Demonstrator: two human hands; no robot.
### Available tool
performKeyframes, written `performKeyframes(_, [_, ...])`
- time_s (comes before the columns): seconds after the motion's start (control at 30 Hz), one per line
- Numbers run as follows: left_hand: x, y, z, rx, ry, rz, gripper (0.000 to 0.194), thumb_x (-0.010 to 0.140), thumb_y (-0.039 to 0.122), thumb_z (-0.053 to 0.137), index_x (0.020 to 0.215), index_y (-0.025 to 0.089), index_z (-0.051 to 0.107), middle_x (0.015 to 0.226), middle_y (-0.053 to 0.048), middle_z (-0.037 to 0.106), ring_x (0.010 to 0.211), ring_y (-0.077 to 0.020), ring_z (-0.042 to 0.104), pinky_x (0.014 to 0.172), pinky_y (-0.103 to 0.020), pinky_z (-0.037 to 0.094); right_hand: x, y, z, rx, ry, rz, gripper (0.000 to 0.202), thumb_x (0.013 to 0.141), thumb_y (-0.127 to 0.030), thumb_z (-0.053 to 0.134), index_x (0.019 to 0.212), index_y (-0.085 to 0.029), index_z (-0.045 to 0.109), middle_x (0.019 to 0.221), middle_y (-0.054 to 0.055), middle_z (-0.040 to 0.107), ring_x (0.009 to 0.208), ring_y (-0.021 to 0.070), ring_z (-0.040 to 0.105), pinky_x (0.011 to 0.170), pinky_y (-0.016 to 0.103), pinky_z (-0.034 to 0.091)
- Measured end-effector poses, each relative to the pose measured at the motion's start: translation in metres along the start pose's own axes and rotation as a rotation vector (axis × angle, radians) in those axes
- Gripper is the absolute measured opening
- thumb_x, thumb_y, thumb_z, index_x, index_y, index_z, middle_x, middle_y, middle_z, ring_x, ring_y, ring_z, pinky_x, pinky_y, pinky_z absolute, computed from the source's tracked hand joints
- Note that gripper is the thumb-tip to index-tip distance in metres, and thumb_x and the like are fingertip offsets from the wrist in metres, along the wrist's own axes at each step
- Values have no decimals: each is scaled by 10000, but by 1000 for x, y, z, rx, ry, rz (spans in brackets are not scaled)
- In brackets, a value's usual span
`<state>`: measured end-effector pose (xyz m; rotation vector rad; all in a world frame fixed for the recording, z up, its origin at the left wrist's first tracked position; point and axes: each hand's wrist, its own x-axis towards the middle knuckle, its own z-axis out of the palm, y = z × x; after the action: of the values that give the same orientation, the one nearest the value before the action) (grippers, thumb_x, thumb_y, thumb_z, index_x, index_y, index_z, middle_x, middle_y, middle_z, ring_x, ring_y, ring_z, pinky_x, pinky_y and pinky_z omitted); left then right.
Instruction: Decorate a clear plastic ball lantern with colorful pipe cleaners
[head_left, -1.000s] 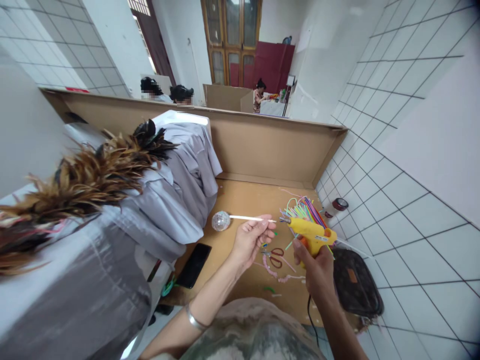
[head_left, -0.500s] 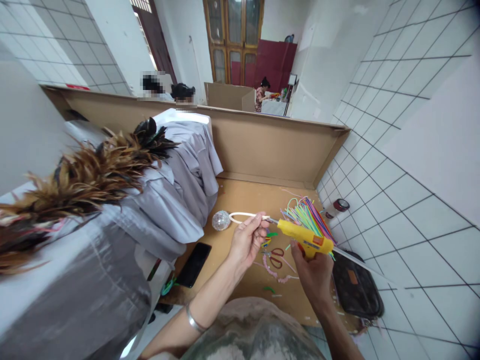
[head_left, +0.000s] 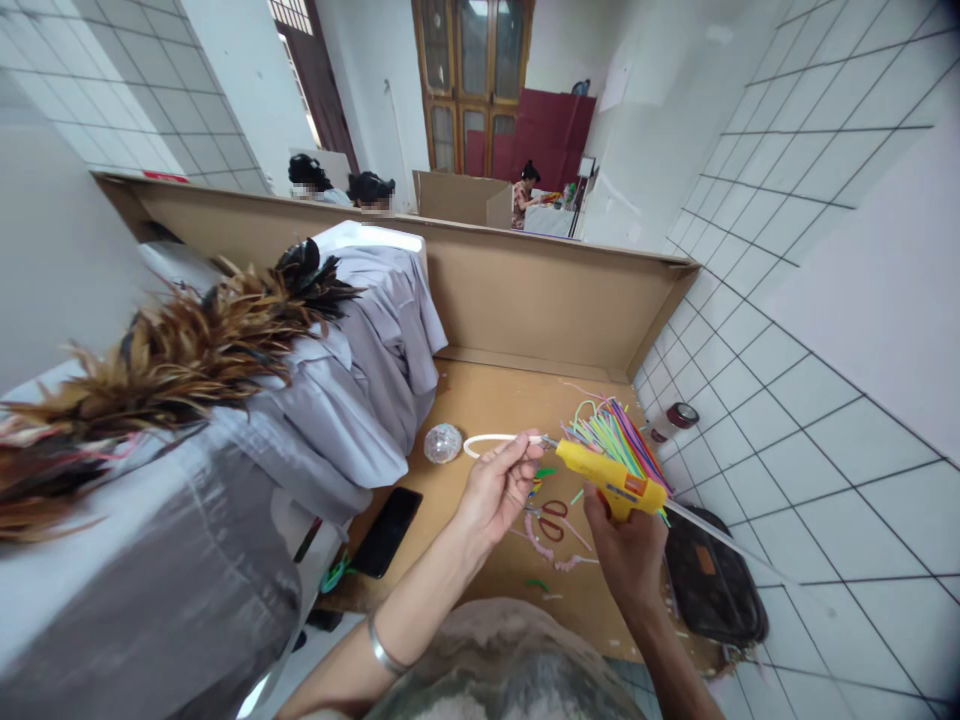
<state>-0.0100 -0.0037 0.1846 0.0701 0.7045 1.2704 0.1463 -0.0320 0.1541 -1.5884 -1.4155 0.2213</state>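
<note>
My left hand [head_left: 496, 485] pinches one end of a white loop [head_left: 480, 440] above the table, its curve pointing left toward a clear faceted ball [head_left: 442, 443]. My right hand [head_left: 628, 545] is wrapped round the handle of a yellow glue gun [head_left: 604, 472], with a long clear stick running out of its back. The gun's nozzle meets the loop's end at my left fingertips; whether they touch is too small to tell. Below lie red-handled scissors [head_left: 553, 522] and a pink beaded strand [head_left: 541, 545].
Colourful thin sticks [head_left: 615, 430] lie behind the gun. A black phone [head_left: 388, 532] is at the left, a dark bag [head_left: 716, 575] and a jar [head_left: 675, 420] at the right. Grey cloth [head_left: 375, 330] with brown feathers [head_left: 202, 335] fills the left side. People sit beyond the cardboard wall [head_left: 540, 300].
The white loop has shifted slightly right with my left hand, widening its gap from the clear ball. The glue gun has barely moved, and the camera view has tilted slightly.
</note>
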Motion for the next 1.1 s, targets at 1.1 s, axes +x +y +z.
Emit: performKeyframes(1.1, [-2,8,2,-168,14,-184,149,931,70,511,831,70,621,607,-5,625,371,5,501,363,-30,410,-1,9,2,-91,7,-101,321,777,-421,544,541,-204,553,437,11,566,405,153,508,413,239,397])
